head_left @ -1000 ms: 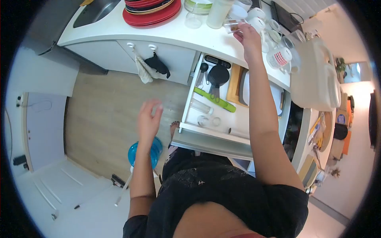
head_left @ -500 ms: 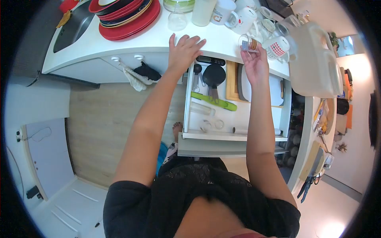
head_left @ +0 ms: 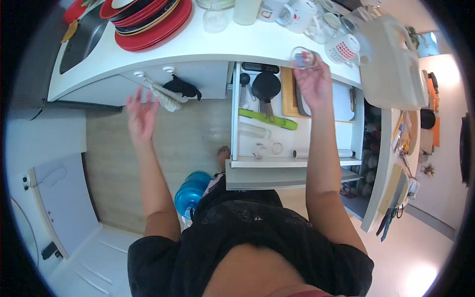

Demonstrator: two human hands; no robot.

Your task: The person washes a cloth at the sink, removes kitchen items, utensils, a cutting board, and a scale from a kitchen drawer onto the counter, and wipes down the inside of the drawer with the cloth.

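Cup in drawer, glass in right fingers

A white surface is bearing stacked red plates, a clear glass, white mugs and a translucent jug; an open drawer is holding a black scoop and a green utensil.

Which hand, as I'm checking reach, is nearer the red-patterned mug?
Right: the right hand is close beside the red-patterned mug; the left hand is well off to the left.
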